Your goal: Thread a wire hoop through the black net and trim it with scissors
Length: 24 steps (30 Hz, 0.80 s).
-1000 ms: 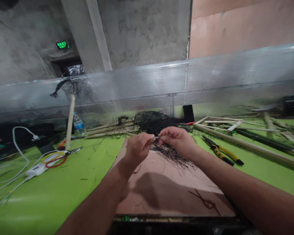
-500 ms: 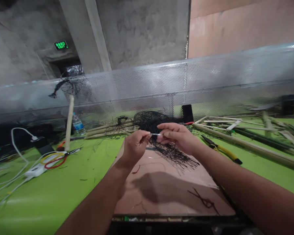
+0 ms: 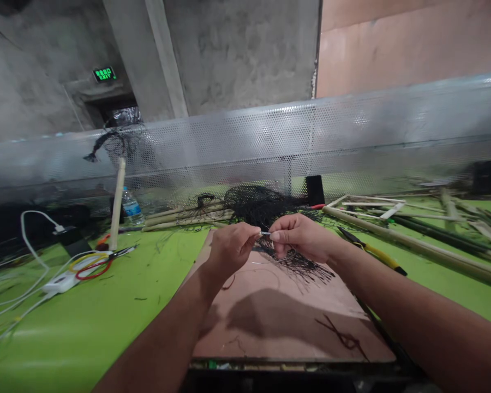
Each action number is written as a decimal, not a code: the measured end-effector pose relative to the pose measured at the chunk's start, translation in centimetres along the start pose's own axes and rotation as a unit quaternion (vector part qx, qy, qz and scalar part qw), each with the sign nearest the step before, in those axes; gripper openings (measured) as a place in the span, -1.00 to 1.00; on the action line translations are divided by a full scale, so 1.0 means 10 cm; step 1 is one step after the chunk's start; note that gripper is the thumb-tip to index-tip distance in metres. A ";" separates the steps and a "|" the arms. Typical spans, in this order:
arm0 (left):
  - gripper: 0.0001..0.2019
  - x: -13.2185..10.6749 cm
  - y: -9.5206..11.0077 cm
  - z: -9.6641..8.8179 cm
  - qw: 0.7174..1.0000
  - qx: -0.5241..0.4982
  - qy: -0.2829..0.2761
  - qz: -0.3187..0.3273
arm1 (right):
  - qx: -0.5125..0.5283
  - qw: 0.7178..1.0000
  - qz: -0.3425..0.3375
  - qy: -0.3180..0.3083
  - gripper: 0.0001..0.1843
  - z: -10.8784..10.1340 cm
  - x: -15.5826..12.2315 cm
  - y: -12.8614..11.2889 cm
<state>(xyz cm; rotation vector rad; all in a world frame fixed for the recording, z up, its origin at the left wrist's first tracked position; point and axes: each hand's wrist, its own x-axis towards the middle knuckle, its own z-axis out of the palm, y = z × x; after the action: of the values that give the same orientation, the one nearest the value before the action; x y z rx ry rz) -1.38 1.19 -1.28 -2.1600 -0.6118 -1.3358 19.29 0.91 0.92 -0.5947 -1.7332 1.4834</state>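
Though thin and half hidden by fingertips, a slim metal needle [image 3: 264,233], level between both hands, just above the net. Left hand [image 3: 233,250]: closed, thumb and forefinger pinching the needle's left end. Right hand [image 3: 300,237]: curled, fingertips at the needle's right end, the firmness of that grip impossible to tell.

Directly beneath the hands, a black knotted net [image 3: 294,266], its loose fringe spread over a pinkish board [image 3: 270,327] and its bulk heaped toward the far edge of the board. On that board, near the lower right corner, a dark loop of cord [image 3: 342,339].

Farther out, a bright green worktable [image 3: 85,333] under everything. Behind the net, a bundle of bamboo strips [image 3: 188,217]. To the right, yellow-handled pliers [image 3: 376,251] and a pale wooden frame [image 3: 364,201]. To the left, red and yellow wires [image 3: 92,268], a white cable [image 3: 33,262], a plastic water bottle [image 3: 131,207] and an upright bamboo pole [image 3: 117,204]. Along the back, a perforated metal screen [image 3: 270,142].
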 end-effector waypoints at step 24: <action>-0.89 0.03 0.09 0.00 0.997 -0.048 -0.019 -0.052 | -0.504 0.817 -0.229 0.161 -0.82 0.08 -0.04 -0.03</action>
<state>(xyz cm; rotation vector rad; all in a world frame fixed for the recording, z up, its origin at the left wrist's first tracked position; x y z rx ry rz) -0.66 0.52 -1.18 -2.2623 -0.6960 -1.4082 18.96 0.08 1.07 -0.7983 -2.0886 0.0183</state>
